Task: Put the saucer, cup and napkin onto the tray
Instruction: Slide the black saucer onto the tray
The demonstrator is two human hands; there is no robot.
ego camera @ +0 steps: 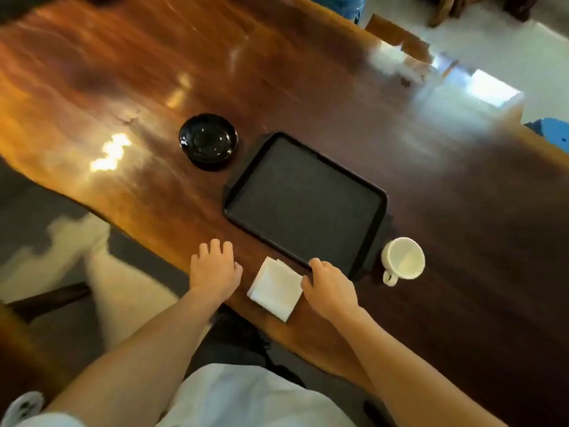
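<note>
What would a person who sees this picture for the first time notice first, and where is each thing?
The empty black rectangular tray lies in the middle of the glossy brown wooden table. A black round saucer sits beyond its far left corner, and a white ceramic cup stands at its right end. A folded white napkin lies at the near edge between the left hand and right hand.

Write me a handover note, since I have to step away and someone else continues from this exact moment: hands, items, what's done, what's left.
Left hand: empty, palm down on the wooden table near its front edge.
Right hand: empty, fingers at the tray's near rim, next to the napkin.
Tray: nothing on it.
Saucer: black, on the table beyond the tray's far left corner.
Cup: white, on the table right of the tray, handle toward you.
Napkin: folded, between the hands, just off the tray.
Done: nothing.
Left: saucer, cup and napkin onto the tray.
</note>
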